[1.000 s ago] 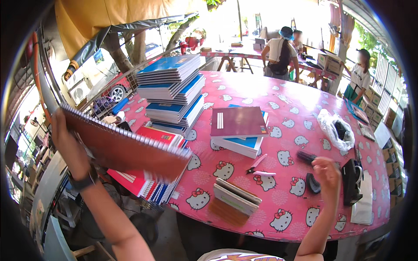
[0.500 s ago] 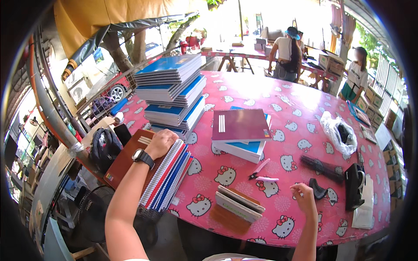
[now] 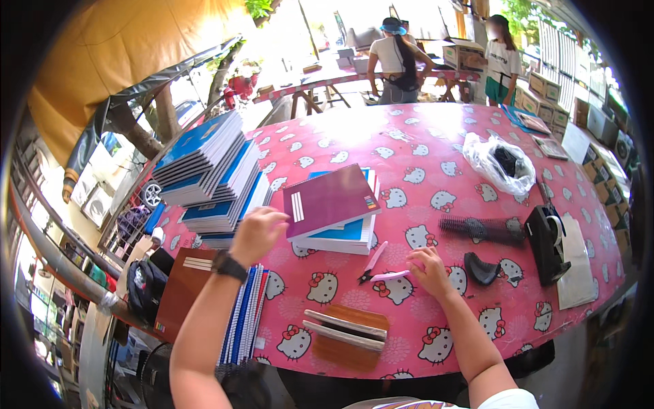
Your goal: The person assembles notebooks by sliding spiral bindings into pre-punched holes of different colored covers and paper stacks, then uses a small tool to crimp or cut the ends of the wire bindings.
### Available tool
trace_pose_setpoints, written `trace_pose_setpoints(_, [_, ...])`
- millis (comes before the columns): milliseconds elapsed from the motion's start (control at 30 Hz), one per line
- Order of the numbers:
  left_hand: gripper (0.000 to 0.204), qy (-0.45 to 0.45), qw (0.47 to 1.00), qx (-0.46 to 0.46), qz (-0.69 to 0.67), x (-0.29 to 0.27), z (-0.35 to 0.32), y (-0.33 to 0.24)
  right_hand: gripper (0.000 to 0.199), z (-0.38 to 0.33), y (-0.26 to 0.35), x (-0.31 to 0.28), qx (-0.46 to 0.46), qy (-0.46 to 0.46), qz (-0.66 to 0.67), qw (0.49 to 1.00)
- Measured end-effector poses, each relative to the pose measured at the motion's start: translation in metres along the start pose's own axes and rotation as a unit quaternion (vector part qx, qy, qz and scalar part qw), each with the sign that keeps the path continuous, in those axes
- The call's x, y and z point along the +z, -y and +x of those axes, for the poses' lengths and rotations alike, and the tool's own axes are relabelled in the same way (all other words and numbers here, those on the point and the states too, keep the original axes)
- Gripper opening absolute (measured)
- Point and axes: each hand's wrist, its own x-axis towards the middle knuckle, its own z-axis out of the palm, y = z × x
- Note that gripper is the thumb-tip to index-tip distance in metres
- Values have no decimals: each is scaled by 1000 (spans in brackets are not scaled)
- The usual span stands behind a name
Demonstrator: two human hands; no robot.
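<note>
My left hand [image 3: 259, 233], with a dark wristwatch, holds nothing, fingers loosely apart at the left edge of a maroon spiral notebook [image 3: 330, 201]. Whether the fingertips touch it I cannot tell. That notebook lies askew on a short pile of blue-covered notebooks [image 3: 340, 235]. My right hand [image 3: 429, 269] is empty, its fingers bent and apart, beside the handle of pink-handled cutting pliers [image 3: 375, 267]. Under my left forearm is a stack of spiral-bound notebooks [image 3: 245, 317] with a brown cover [image 3: 182, 290] on top.
A tall, staggered stack of blue notebooks [image 3: 204, 170] stands at the left. Near me lies a wooden block with pale strips [image 3: 347, 334]. To the right are black binding coils [image 3: 480, 230], a black punch-like tool [image 3: 545, 245] and a plastic bag [image 3: 501, 163]. People [image 3: 398, 65] stand beyond the table.
My left hand has left the brown-covered stack and moved right to the maroon notebook. My right hand has come left, nearer the pliers. The view has swung to the right.
</note>
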Motion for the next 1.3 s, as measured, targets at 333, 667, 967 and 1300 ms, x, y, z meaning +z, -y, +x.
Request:
trace_pose_setpoints(333, [21,14,992,82,93,149,70,-38,12,-5,-10,10,107,-42,62,991])
trace_pose_setpoints(667, [15,-40,998,44,18,163,72,-32,17,51,8,33,208,-7,206,956])
trace_pose_setpoints(967, [19,-53,998,23,-28,160,71,-36,48,117,-19,118,273,-97,475,831])
trace_pose_setpoints(1300, [17,-80,994,36,60,170,65,-39,41,112,-40,134,220,-85,567,789])
